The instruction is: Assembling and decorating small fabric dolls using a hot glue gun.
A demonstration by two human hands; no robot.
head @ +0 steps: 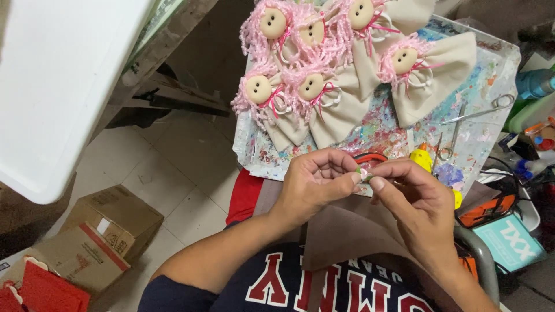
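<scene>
Green scrap [362,171] pinched, cardboard boxes [115,222] left

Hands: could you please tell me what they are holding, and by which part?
Both hands, left and right, pinch a tiny green and white piece at its ends; what it is cannot be told.

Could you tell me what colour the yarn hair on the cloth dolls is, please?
Pink, around beige button faces; the cloth dolls show best in the head view.
</scene>
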